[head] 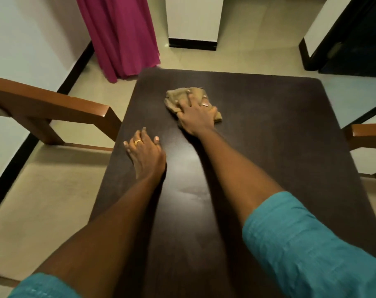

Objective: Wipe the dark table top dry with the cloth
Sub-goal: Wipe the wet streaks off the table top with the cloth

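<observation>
Head view: dark counter [268, 130] runs away from the camera, w/ both forearms stretched out over it.

Right hand [195, 117] lies palm down on the tan cloth [176, 97]. Its fingers are spread and fairly straight, pressing the cloth flat rather than gripping it. A ring [205, 104] shows on one finger. The cloth is crumpled, on the far half of the counter, nearer the far-left corner than the far-right, and well in from every edge. Part of it pokes out past the fingertips and a bit at the right of the palm.

Left hand [145, 153] rests flat on the bare counter just beside the left edge, nearer the camera than the cloth and apart from it. Fingers are straight, holding nothing; it has a gold ring [137, 142].

Teal sleeves [312, 244] are pushed up both arms. A pale glossy patch [193, 194] sits on the counter btwn the forearms — can't tell if it's wet or just glare.

Around it: wooden chair [53, 108] just beside the left edge, another chair [367, 132] at the right edge, magenta curtain [118, 35] beyond the far-left corner, and pale tiled floor [53, 201].
</observation>
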Demonstrator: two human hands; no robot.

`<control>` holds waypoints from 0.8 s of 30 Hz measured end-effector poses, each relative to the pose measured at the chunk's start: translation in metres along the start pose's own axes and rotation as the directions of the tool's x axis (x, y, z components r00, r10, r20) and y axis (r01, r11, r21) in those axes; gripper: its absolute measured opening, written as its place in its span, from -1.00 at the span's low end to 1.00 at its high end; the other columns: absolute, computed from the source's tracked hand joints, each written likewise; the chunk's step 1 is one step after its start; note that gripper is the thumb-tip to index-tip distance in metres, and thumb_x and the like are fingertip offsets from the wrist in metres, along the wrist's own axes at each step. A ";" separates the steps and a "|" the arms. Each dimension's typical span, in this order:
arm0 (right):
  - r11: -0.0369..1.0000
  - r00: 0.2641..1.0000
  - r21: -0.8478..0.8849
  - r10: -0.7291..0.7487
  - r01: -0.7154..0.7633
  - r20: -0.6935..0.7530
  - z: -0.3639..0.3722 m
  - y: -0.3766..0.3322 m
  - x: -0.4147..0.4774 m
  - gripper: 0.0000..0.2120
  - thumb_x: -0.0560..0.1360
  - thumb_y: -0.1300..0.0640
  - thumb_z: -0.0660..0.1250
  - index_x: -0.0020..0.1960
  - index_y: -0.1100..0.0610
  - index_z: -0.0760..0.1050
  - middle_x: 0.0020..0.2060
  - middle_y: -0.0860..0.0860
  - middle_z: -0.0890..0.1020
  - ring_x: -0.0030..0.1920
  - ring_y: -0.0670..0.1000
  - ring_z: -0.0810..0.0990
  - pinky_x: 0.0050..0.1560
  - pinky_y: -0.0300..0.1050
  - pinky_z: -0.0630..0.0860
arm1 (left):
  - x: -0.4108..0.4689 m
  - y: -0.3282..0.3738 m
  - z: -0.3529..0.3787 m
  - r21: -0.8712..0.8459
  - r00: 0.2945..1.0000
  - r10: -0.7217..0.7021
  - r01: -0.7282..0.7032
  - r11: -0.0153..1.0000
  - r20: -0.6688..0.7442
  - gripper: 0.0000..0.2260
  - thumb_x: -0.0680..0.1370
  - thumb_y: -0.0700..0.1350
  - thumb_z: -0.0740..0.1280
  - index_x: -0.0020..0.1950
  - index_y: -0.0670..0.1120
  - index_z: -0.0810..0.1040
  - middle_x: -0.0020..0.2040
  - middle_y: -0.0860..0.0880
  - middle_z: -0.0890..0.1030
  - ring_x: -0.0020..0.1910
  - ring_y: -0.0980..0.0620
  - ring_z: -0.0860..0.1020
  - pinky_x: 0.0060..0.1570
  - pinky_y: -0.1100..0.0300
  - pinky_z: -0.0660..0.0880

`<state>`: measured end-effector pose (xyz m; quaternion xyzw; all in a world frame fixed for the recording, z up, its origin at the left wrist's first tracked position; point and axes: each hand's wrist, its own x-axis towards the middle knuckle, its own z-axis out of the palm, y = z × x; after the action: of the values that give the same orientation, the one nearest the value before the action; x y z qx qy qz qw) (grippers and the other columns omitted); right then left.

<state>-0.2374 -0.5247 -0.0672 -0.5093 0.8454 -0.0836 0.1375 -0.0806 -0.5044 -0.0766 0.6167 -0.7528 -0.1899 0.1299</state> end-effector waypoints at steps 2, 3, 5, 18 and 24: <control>0.992 0.990 0.003 0.127 -0.127 -0.058 -0.010 0.044 -0.016 -0.60 0.58 -0.10 0.01 0.41 -0.19 0.23 0.55 -0.02 0.04 0.48 0.28 0.09 0.31 0.36 0.07 | -0.014 0.005 0.002 0.037 0.999 0.045 -0.045 0.998 0.009 -0.54 0.63 -0.03 0.04 0.48 -0.20 0.14 0.47 -0.22 0.24 0.49 -0.19 0.12 0.48 -0.11 -0.15; 0.981 0.978 0.011 0.195 -0.194 -0.079 -0.016 0.065 -0.023 -0.60 0.58 -0.11 0.02 0.41 -0.18 0.23 0.54 -0.02 0.06 0.47 0.28 0.10 0.32 0.35 0.08 | -0.020 0.006 0.003 0.052 0.998 0.068 -0.068 0.996 0.015 -0.55 0.63 -0.03 0.04 0.48 -0.20 0.14 0.47 -0.22 0.24 0.49 -0.19 0.13 0.47 -0.12 -0.16; 0.946 0.939 0.033 0.325 -0.324 -0.108 -0.028 0.112 -0.042 -0.58 0.57 -0.10 0.05 0.42 -0.15 0.23 0.54 -0.02 0.07 0.47 0.29 0.10 0.33 0.33 0.08 | -0.034 0.011 0.005 0.063 0.994 0.111 -0.112 0.992 0.025 -0.55 0.63 -0.03 0.03 0.47 -0.20 0.15 0.46 -0.22 0.25 0.49 -0.19 0.13 0.47 -0.12 -0.16; 0.654 0.614 0.181 0.754 -0.735 -0.232 -0.043 0.226 -0.135 -0.58 0.59 -0.08 0.07 0.43 -0.04 0.24 0.55 0.06 0.03 0.47 0.39 0.02 0.32 0.40 0.02 | -0.069 0.019 0.017 -0.072 0.980 0.201 -0.201 0.977 -0.003 -0.60 0.63 -0.10 0.03 0.43 -0.24 0.24 0.40 -0.24 0.31 0.45 -0.19 0.19 0.48 -0.08 -0.16; 0.670 0.630 0.166 0.739 -0.724 -0.239 -0.020 0.167 -0.135 -0.66 0.57 -0.09 0.10 0.33 -0.08 0.32 0.55 0.03 0.03 0.46 0.41 0.01 0.28 0.40 0.04 | -0.066 0.014 0.006 -0.233 0.975 0.213 -0.195 0.953 0.057 -0.61 0.64 -0.13 0.03 0.44 -0.21 0.23 0.44 -0.23 0.26 0.45 -0.23 0.13 0.48 -0.09 -0.08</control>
<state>-0.3241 -0.3269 -0.0757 -0.1010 0.9868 -0.1163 0.0494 -0.0818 -0.4367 -0.0737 0.5085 -0.7907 -0.2850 0.1873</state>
